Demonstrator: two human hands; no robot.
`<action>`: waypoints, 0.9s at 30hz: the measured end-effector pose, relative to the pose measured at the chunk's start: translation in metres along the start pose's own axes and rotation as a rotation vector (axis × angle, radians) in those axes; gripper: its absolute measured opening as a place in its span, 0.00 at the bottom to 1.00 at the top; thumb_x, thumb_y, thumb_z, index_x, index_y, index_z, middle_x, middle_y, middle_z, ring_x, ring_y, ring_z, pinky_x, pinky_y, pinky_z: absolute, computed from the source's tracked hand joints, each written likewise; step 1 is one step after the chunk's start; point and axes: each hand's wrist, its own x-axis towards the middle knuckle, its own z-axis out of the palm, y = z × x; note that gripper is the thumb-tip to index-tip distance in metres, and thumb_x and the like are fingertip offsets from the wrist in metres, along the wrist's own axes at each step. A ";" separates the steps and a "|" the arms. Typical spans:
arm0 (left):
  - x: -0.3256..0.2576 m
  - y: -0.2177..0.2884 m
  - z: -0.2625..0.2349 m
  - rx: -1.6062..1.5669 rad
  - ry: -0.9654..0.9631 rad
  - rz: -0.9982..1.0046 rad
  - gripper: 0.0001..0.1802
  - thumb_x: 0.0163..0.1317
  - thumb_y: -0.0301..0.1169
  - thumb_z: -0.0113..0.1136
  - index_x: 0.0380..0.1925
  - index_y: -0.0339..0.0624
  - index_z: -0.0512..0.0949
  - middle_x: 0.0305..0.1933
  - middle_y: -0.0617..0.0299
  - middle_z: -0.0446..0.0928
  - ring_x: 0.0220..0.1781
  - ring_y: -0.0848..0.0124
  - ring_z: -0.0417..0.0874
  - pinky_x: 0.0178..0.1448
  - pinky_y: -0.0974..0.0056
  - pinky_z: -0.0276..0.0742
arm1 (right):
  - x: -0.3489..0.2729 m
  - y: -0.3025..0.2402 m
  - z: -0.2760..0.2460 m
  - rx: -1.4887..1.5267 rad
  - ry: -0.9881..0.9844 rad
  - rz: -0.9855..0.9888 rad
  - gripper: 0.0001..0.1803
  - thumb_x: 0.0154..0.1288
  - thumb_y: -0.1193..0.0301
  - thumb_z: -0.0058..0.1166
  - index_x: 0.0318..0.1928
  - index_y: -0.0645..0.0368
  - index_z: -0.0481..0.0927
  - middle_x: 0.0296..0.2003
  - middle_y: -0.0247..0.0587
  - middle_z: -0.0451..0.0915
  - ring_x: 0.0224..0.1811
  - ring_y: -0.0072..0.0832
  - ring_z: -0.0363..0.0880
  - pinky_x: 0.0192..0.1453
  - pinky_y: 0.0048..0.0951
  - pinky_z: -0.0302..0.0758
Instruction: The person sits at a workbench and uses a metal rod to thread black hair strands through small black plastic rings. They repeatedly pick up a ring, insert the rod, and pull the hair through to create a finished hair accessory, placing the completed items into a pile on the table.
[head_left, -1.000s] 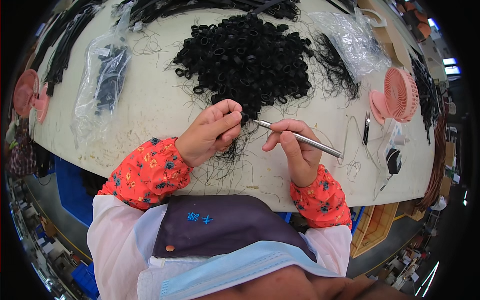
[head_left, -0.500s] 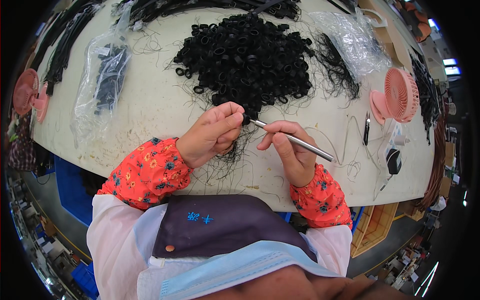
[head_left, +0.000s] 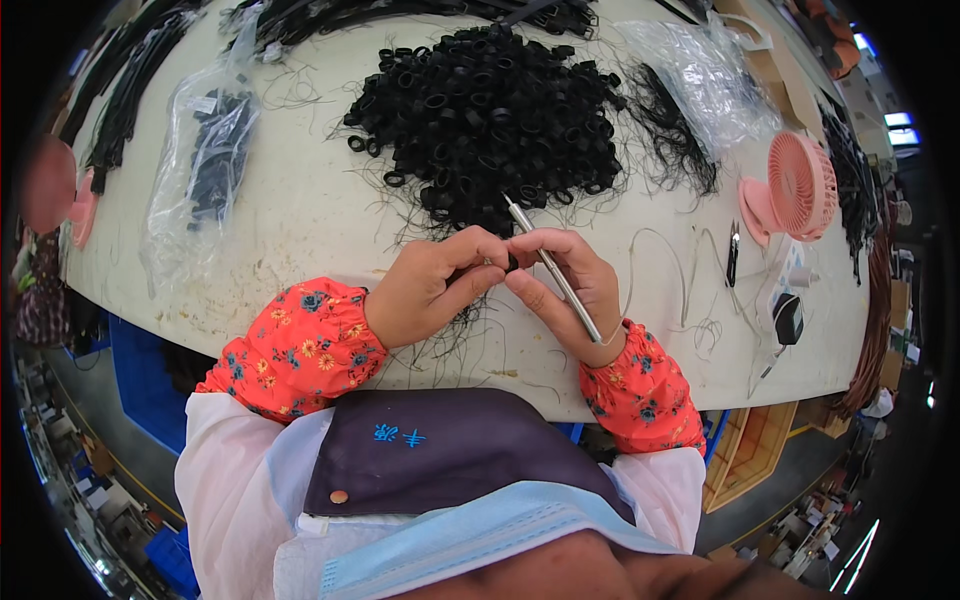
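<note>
My left hand (head_left: 440,283) is closed, pinching a small black loop (head_left: 513,262) between thumb and fingers. Fingertips of my right hand (head_left: 572,290) meet the same loop from the other side. Across the right palm lies a slim silver pen-shaped tool (head_left: 553,270), held between the fingers, its thin tip pointing up and away. Both hands are close together just in front of a big pile of black loops (head_left: 490,120). Most of the pinched loop is hidden by fingers. Loose dark threads (head_left: 455,345) lie under the hands.
A clear bag with black pieces (head_left: 215,150) lies left; another clear plastic bag (head_left: 705,95) lies back right. Pink fans stand at the left (head_left: 50,185) and right (head_left: 800,185). Thread snips (head_left: 733,255) and a black box-shaped device (head_left: 787,320) lie right. Black straps (head_left: 330,25) line the back.
My right hand has come in against the left and touches the loop. The tool has swung from pointing at the loop to pointing up toward the pile. My left hand has shifted slightly nearer.
</note>
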 end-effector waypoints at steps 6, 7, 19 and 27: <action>0.000 0.003 -0.001 -0.047 -0.039 -0.105 0.06 0.65 0.22 0.55 0.41 0.37 0.70 0.32 0.65 0.76 0.33 0.83 0.75 0.37 0.75 0.71 | 0.002 0.002 -0.003 0.012 -0.032 -0.023 0.19 0.57 0.79 0.64 0.49 0.59 0.76 0.30 0.33 0.78 0.32 0.17 0.75 0.37 0.19 0.73; -0.001 0.001 0.003 -0.150 -0.003 -0.139 0.06 0.66 0.23 0.55 0.41 0.37 0.70 0.32 0.65 0.77 0.34 0.82 0.76 0.37 0.74 0.72 | 0.003 0.002 -0.002 -0.001 -0.029 -0.040 0.19 0.56 0.79 0.64 0.49 0.59 0.76 0.29 0.33 0.78 0.32 0.17 0.75 0.37 0.19 0.73; 0.004 -0.002 0.001 -0.464 -0.004 -0.193 0.09 0.67 0.28 0.56 0.43 0.37 0.69 0.30 0.66 0.78 0.34 0.81 0.78 0.37 0.76 0.71 | 0.004 -0.003 -0.006 -0.282 0.000 -0.216 0.22 0.51 0.83 0.63 0.49 0.56 0.76 0.33 0.38 0.79 0.31 0.24 0.80 0.35 0.23 0.76; 0.009 0.004 -0.008 -0.510 -0.104 -0.421 0.09 0.67 0.33 0.57 0.37 0.38 0.74 0.21 0.73 0.71 0.20 0.87 0.64 0.24 0.77 0.59 | 0.003 0.000 -0.001 -0.137 0.001 -0.262 0.22 0.53 0.84 0.61 0.50 0.58 0.76 0.39 0.41 0.81 0.34 0.25 0.80 0.39 0.23 0.77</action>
